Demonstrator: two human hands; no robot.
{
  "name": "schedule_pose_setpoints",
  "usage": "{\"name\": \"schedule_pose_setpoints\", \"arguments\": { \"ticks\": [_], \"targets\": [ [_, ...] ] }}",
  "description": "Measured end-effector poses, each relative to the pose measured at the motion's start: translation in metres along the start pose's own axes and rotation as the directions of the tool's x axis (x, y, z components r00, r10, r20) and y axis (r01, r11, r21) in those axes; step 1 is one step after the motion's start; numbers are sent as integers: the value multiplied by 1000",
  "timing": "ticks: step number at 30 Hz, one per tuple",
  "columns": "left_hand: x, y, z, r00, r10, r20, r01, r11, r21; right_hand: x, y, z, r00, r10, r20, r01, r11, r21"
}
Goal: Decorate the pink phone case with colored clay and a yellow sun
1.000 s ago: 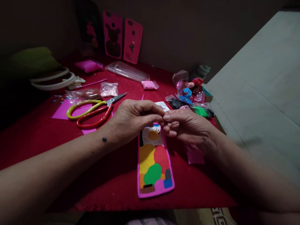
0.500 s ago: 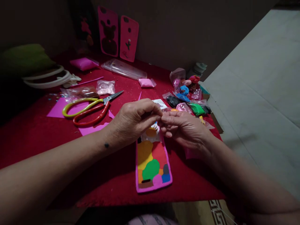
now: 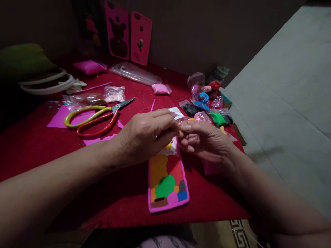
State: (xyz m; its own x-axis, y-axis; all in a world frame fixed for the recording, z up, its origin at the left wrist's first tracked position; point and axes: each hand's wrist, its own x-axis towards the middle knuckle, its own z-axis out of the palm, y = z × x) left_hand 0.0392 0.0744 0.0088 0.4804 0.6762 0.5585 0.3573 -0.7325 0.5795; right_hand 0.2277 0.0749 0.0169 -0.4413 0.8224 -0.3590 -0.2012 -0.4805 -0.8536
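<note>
My left hand (image 3: 148, 136) and my right hand (image 3: 204, 136) meet fingertip to fingertip above a phone case (image 3: 165, 186). Both are closed in a pinch; whatever lies between the fingertips is hidden or too small to make out. The case lies flat on the red cloth, with a pink rim and coloured clay patches in yellow, red, green, pink, blue, grey and brown. Its upper end is white with a yellow bit, and my hands cover much of it. Scissors (image 3: 99, 117) with one yellow and one red handle lie open left of my left hand.
Two decorated pink cases (image 3: 118, 32) lean on the wall. Clear packaging (image 3: 137, 74) and a pink clay packet (image 3: 160, 89) lie before them. Bags of coloured clay (image 3: 217, 118) crowd the right edge. Pink sheet scraps (image 3: 58, 117) lie by the scissors, near white rings (image 3: 49, 86).
The view has shifted slightly. My fingers have moved a little while staying pinched together, and they cover more of the orange-yellow part on the white area.
</note>
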Motion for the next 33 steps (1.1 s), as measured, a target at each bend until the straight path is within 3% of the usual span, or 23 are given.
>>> {"name": "schedule_pose_setpoints", "arguments": {
  "ticks": [2,4,6,10,14,20,27,33],
  "targets": [
    [3,2,-2,976,-197,93,214,945,-249,0,-3,-5,999,6,32,-8,997,79],
    [5,1,-4,895,-388,220,446,765,-465,1,-4,-9,999,-14,36,10,994,104],
    [7,-3,-4,809,-506,299,573,566,-592,1,-4,-12,1000,-15,17,13,995,102],
    [8,-15,0,727,-541,423,628,274,-728,-1,-3,-10,999,22,-30,-18,992,125],
    [8,-18,1,683,-527,506,651,125,-749,-4,-2,-9,997,52,-50,-43,985,169],
    [7,-19,0,643,-523,560,672,35,-739,-11,0,-10,988,111,-106,-86,972,218],
    [7,-16,1,673,-530,515,648,87,-757,-20,4,-7,981,130,-145,-83,954,288],
    [9,-14,-2,647,-586,487,677,148,-721,-19,8,-10,978,167,-124,-126,949,288]
  ]
}}
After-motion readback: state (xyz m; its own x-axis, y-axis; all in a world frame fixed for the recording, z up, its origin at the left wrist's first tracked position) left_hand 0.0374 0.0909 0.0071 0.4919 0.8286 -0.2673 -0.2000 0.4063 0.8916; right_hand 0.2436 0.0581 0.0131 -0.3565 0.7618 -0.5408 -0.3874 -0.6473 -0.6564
